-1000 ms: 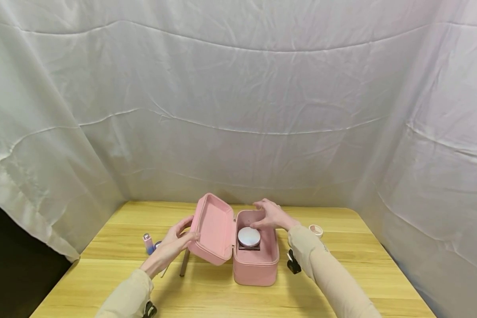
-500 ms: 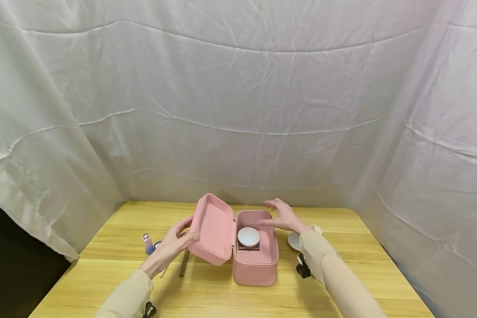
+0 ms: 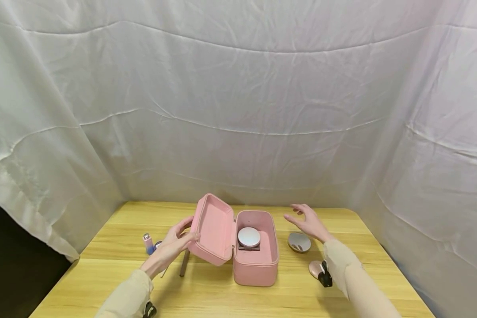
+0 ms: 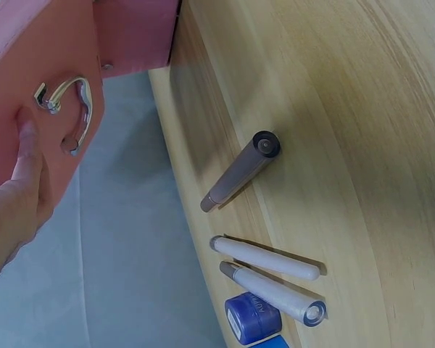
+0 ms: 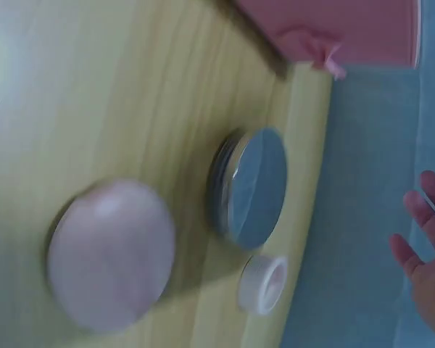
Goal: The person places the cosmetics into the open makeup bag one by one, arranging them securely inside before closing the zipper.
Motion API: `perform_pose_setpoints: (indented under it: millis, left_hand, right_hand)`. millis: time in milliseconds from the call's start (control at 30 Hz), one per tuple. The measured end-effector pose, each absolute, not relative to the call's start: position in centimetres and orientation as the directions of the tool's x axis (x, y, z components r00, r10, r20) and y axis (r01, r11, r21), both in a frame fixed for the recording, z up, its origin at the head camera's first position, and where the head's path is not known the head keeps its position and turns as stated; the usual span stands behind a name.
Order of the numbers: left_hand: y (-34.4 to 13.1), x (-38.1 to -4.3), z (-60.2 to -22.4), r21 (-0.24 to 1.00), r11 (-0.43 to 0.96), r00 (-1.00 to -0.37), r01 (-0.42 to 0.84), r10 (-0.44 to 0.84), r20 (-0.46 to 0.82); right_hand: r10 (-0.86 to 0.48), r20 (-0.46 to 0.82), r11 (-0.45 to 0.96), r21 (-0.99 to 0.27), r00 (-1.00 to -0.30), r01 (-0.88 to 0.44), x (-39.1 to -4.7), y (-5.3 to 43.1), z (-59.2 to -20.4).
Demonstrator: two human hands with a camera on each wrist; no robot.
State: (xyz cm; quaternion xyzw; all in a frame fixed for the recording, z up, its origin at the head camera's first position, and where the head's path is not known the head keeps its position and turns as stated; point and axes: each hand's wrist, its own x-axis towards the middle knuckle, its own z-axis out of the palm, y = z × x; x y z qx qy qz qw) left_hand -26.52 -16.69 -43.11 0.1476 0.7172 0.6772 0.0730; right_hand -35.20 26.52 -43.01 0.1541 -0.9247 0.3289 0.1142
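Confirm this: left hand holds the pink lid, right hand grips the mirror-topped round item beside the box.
Wrong on the right hand: it grips nothing. The right wrist view shows the mirror-topped round item on the table, apart from it. The left hand does hold the pink lid.

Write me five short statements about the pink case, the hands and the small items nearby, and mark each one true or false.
1. The left hand holds the pink lid. True.
2. The pink case is closed. False: it is open, with its lid swung out to the left.
3. A round white-topped item is inside the case. True.
4. The right wrist view shows a small white container near a round mirror-topped item. True.
5. The right hand grips the mirror-topped item. False: the hand holds nothing, and that item is on the table.
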Motion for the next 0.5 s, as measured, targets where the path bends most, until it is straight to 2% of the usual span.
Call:
perform_pose_setpoints:
  millis: [167, 500]
  left_hand:
    - [-16.7, -26.5, -43.2, 0.994, 0.033, -0.945, 0.107, 0.314, 0.092]
    - [-16.7, -26.5, -43.3, 0.994, 0.027, -0.943, 0.108, 0.318, 0.094]
  right_hand:
    - [-0.175, 0.273, 0.762, -0.571, -0.946, -0.305, -34.6, 28.6, -43.8]
    - [-0.236, 0.230, 0.781, -0.533, -0.944, -0.325, -33.8, 30.4, -45.4]
